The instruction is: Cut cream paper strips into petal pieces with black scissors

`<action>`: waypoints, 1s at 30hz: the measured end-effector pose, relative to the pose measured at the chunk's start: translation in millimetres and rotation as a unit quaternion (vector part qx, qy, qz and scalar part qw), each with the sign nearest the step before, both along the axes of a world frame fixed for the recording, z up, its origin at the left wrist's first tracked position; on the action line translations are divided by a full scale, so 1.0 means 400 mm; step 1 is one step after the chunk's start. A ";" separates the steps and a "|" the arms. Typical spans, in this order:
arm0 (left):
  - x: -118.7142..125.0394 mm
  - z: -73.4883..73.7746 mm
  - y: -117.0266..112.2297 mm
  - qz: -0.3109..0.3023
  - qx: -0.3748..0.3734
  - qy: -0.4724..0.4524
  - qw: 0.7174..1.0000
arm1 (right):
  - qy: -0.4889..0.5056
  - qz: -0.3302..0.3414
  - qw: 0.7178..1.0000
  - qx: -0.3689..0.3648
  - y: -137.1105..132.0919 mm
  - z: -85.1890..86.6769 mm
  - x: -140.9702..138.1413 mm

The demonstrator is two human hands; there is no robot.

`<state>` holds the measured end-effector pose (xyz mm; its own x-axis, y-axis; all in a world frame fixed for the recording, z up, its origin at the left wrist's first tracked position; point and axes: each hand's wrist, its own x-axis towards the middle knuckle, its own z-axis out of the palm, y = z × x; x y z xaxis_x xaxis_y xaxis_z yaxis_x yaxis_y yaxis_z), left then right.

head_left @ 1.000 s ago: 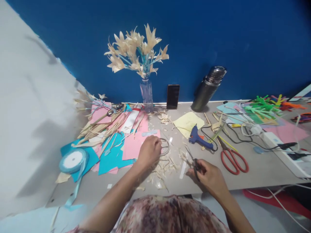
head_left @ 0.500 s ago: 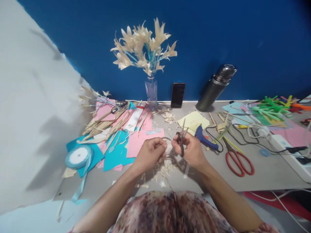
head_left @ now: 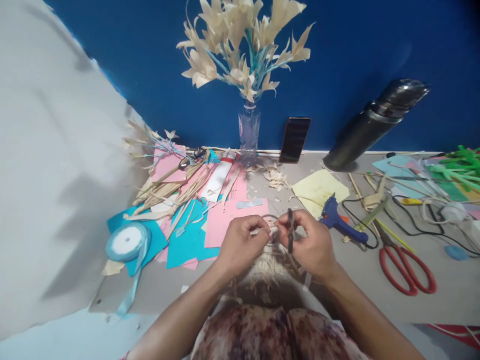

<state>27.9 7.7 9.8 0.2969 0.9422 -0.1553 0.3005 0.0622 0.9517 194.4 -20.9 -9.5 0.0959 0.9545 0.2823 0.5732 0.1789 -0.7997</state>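
My left hand (head_left: 243,245) is closed, thumb and forefinger pinched on a small pale strip (head_left: 274,229) that looks like dried husk. Facing it, my right hand (head_left: 314,244) has small dark scissors (head_left: 290,231) hooked on its fingers, seen edge-on. The right fingertips also meet at the pale strip, just apart from the left ones. Beneath both hands lies a round, dark-rimmed thing, mostly hidden. Pale scraps (head_left: 266,272) are strewn on the table in front of my body.
Husk flowers (head_left: 240,50) stand in a clear vase (head_left: 249,132), near a phone (head_left: 295,140) and flask (head_left: 365,127). Ribbon (head_left: 125,242) and coloured paper (head_left: 187,245) lie left; a blue glue gun (head_left: 339,222), its cord and red-handled scissors (head_left: 405,267) lie right.
The view has moved closer to the wall. My right hand has turned the small scissors from blades up to edge-on, and its fingertips have come to the pale strip near my left fingers.
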 end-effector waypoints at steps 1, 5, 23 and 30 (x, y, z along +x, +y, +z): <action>-0.001 -0.003 0.003 0.014 -0.004 0.009 1.000 | 0.007 -0.019 1.000 -0.004 0.003 0.000 0.006; -0.005 -0.008 0.014 0.026 -0.020 0.016 0.999 | 0.095 0.014 0.993 -0.070 0.017 0.013 0.019; 0.010 0.025 -0.012 0.043 0.000 0.053 0.998 | 0.105 0.042 0.991 -0.078 0.049 0.036 0.065; 0.017 0.021 -0.035 0.050 0.017 0.023 0.998 | -0.046 0.076 0.996 -0.007 0.016 0.056 -0.014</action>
